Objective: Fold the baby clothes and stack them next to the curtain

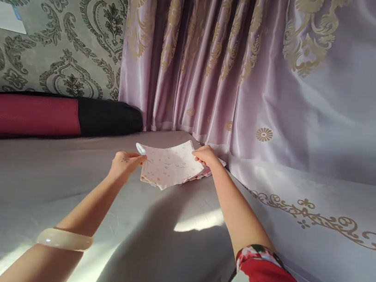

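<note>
Stretched between my two hands is a small pale pink cloth with a fine scattered print and a white tab at its upper left corner. My left hand pinches its left edge, just below the tab. At the right edge, my right hand grips the cloth with the fingers curled in. Beneath it, more patterned fabric in pink shows at the lower right, partly covered; I cannot tell how many layers lie there.
Under the cloth spreads a grey sheet with patches of sunlight. A red and black padded roll lies along the patterned wall at left. Shiny lilac curtains with gold motifs hang behind and to the right, reaching the sheet's edge.
</note>
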A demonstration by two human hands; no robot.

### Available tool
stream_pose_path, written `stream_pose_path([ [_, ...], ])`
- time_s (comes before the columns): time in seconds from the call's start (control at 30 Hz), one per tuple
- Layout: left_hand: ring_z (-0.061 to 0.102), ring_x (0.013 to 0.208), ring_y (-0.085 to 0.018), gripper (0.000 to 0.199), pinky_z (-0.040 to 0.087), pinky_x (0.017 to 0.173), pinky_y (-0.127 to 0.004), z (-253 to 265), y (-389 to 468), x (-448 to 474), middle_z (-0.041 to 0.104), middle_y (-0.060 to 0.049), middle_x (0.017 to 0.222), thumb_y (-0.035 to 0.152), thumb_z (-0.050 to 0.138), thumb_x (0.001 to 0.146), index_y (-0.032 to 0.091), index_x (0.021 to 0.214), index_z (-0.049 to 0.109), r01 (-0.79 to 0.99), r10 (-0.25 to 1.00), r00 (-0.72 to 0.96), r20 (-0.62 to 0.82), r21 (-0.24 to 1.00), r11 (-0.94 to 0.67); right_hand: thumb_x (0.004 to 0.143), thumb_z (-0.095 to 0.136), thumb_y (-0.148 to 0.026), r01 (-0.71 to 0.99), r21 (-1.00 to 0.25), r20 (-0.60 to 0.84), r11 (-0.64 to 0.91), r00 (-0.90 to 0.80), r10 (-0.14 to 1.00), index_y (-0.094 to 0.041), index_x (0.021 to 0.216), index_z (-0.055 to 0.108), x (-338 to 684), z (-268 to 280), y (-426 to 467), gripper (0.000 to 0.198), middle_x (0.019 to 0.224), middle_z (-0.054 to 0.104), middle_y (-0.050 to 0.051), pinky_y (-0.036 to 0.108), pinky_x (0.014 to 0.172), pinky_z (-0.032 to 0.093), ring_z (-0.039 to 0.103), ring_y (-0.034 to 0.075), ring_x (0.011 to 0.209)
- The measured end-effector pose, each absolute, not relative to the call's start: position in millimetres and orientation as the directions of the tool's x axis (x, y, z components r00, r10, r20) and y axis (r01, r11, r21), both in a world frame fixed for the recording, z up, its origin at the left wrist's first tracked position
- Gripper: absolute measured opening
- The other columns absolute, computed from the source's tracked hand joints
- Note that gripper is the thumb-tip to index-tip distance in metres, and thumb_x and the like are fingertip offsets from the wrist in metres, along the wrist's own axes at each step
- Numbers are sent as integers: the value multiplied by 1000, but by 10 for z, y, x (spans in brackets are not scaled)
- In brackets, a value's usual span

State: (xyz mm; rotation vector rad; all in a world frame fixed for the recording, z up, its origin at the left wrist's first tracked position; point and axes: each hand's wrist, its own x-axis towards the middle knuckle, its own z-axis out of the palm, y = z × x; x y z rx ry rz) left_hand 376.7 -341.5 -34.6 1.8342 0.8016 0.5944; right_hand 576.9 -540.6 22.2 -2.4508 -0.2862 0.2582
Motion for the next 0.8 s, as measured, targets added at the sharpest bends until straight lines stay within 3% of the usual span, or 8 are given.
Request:
stream_pose_path([
  [0.33,58,62,-17,45,41,57,-27,-452,-3895,4542,73,-7,73,51,64,64,13,85,76,94,695,717,47,982,-162,80,63,-11,51,-639,-94,-767,985,144,-9,72,63,6399,326,-5801,8,59,70,7,18,44,41,61,10,46],
  [0.8,43,49,-9,30,36,51,-24,-654,-4301,5135,64,-2,58,41,73,56,14,69,71,-9,647,754,-114,983,183,84,59,-16,35,-491,16,-870,999,32,-14,77,69,6834,420,-6086,13,59,70,4,27,68,53,65,15,57],
])
